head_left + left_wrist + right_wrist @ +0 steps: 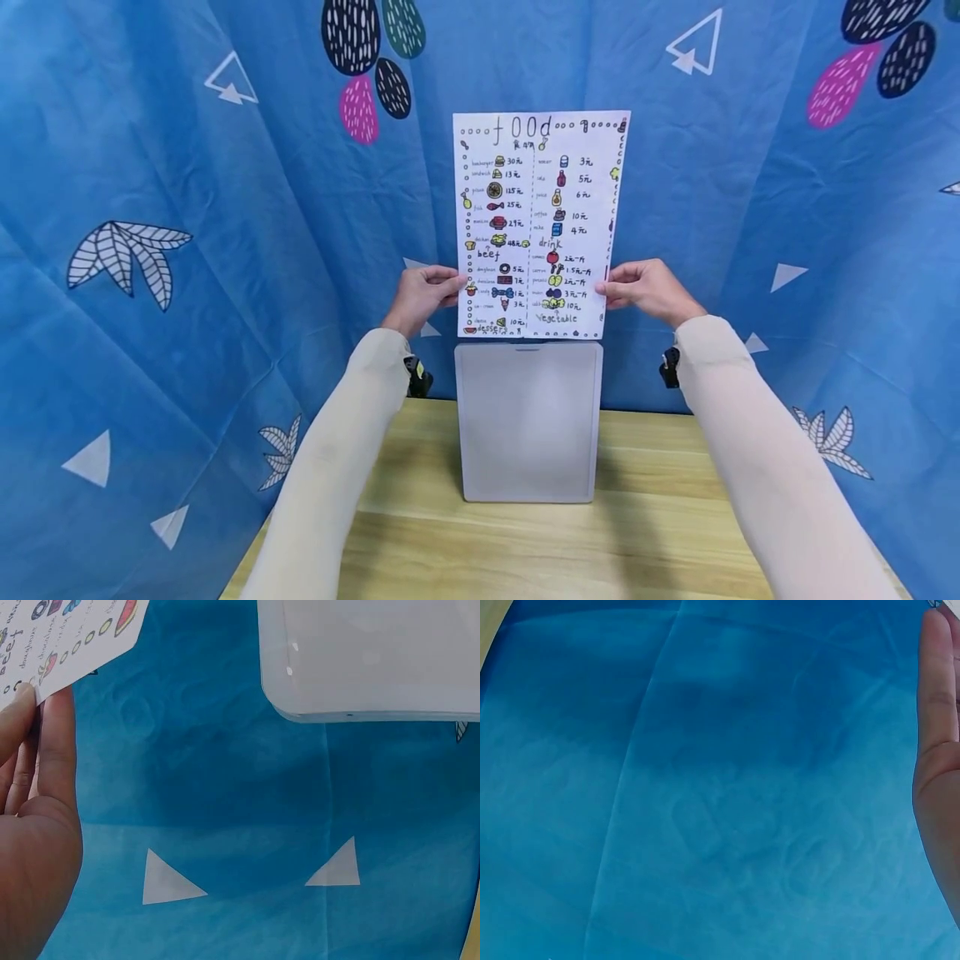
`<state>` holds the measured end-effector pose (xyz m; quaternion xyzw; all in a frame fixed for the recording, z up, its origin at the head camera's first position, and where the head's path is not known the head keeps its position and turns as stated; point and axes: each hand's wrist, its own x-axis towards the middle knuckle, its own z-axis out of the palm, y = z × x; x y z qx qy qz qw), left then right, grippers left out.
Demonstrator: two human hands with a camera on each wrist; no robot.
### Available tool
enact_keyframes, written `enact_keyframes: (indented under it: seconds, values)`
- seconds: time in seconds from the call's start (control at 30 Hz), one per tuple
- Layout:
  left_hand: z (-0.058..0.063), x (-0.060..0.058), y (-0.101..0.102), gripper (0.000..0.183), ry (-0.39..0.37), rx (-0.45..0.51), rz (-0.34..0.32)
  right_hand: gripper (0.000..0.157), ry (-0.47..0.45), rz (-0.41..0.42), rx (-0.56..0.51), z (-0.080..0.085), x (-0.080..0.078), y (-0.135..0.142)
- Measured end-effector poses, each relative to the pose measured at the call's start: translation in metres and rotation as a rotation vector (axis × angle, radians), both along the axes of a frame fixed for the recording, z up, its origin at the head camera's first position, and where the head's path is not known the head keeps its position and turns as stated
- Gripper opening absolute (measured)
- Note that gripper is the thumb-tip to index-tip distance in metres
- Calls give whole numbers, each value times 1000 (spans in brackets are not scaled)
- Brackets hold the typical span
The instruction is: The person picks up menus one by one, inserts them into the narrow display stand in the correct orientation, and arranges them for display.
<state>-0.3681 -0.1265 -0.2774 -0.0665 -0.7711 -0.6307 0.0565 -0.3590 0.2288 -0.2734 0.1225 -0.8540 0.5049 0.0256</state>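
A hand-drawn paper food menu (532, 225), with small coloured pictures and prices, is held up in front of the curtain in the head view. My left hand (425, 297) pinches its left edge between thumb and fingers, low down. Opposite, at a similar height, my right hand (648, 287) pinches the right edge. Just below the paper a pale grey rectangular board (528, 425) stands on the table. In the left wrist view, a corner of the menu (90, 645) shows between thumb and fingers. Only a sliver of paper appears at the right wrist view's top corner.
The light wood table (525, 550) runs beneath both forearms. Behind it hangs a blue curtain (187, 350) printed with leaves, drops and triangles, which also wraps round both sides. A small dark device sits at each wrist.
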Motion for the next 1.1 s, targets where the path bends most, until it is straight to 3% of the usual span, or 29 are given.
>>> enact_keyframes:
  seconds: [0.43, 1.1]
  values:
    - [-11, -2, 4, 29, 10, -5, 33, 43, 15, -27, -7, -14, -6, -2]
    - [-18, -4, 1, 27, 25, -14, 72, 47, -13, -31, 16, -20, -10, -8]
